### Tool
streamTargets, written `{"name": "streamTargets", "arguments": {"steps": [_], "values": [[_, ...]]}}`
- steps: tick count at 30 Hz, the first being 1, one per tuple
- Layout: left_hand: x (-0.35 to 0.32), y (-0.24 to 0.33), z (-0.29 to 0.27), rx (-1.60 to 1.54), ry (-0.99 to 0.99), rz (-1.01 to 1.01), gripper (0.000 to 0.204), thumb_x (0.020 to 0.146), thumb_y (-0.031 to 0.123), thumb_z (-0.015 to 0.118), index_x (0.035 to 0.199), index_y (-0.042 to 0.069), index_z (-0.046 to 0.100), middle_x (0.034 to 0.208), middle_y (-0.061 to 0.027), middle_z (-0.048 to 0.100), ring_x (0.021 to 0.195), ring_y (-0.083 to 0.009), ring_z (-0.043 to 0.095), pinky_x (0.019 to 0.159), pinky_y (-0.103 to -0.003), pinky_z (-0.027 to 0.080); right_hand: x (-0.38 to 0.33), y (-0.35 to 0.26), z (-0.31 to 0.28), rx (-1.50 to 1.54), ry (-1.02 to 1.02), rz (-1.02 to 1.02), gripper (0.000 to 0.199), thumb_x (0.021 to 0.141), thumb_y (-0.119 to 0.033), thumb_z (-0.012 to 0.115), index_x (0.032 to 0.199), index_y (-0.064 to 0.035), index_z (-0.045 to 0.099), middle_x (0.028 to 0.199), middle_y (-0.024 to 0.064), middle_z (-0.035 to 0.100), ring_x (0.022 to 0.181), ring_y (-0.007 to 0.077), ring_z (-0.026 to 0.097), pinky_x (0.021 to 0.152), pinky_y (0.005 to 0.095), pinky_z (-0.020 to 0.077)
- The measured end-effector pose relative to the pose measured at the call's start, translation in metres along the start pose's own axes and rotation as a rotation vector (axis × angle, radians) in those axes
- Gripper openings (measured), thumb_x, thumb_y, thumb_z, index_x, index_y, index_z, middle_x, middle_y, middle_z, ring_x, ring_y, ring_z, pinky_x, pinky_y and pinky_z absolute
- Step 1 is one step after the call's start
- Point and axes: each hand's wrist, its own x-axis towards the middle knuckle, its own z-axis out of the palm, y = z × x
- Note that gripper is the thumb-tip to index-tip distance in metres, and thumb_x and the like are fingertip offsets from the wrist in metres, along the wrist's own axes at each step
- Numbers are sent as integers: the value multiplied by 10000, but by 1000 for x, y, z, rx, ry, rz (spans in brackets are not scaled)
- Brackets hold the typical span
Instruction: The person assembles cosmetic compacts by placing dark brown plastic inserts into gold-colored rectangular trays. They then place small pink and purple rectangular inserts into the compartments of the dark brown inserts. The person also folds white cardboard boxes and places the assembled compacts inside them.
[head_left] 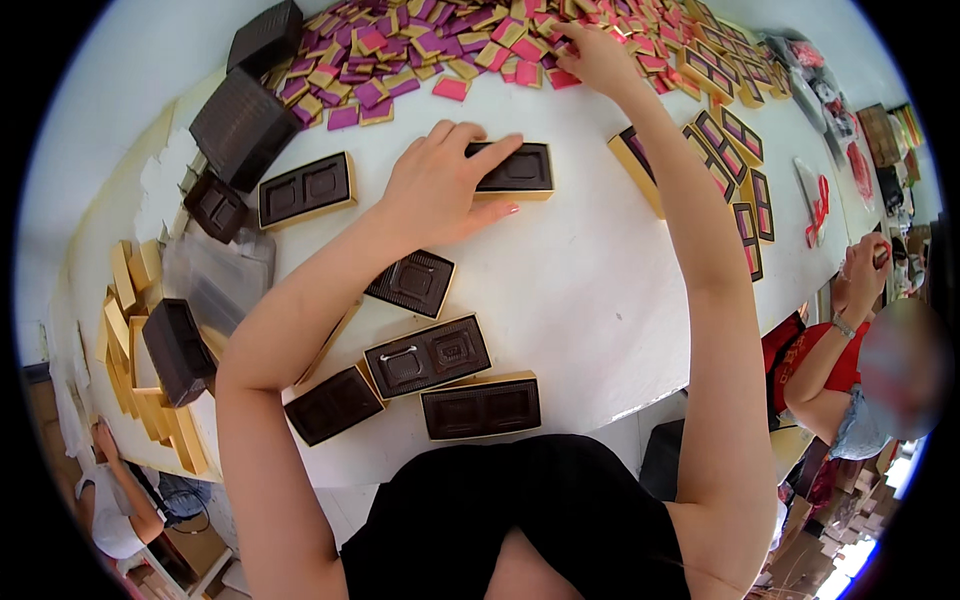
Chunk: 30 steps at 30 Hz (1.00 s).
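My left hand [435,185] grips the left end of a gold box [525,180] with a dark brown two-compartment tray in it. Its index finger lies across the top and the thumb is at the near side. My right hand [600,62] reaches to the far side of the table, fingers apart over a heap of small foil-wrapped squares [430,45] in purple, pink and gold. Nothing shows between those fingers. To the left of the held box sits another gold box [307,188] with an unfilled brown tray.
Boxes with brown trays [427,355] lie near my body. Stacked brown trays [242,128] and gold box sleeves [125,310] are at left. Boxes holding pink pieces [715,150] stand at right. A person in red [820,350] works at right; another person's arm [125,490] shows lower left.
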Motion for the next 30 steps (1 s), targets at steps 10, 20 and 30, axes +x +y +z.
{"name": "streamTargets", "arguments": {"steps": [10,20,30], "values": [[0,-7,4,-84,-28,-104,694,775,357,817,1337,42,560,1188,-95,571,1117,-277,541,904,-384,504,-92,-118,-68,583,-204,357,375,847,-339,790,868,10,655,586,51,647,549,145,604,567,320,505],[1,-10,10,-58,-15,-64,698,727,325,846,1295,25,575,1130,-78,571,1053,-273,544,882,-381,507,-149,-125,-50,81,-25,-306,504,906,-330,686,1297,-30,582,1400,155,544,1346,300,478,1100,489,393],[-1,-7,11,-27,2,-81,672,711,318,836,1271,39,590,1114,-75,573,1051,-269,538,886,-377,518,-41,-135,-47,403,30,-244,112,895,-95,693,981,-26,714,881,90,714,765,239,681,720,321,543]]}}
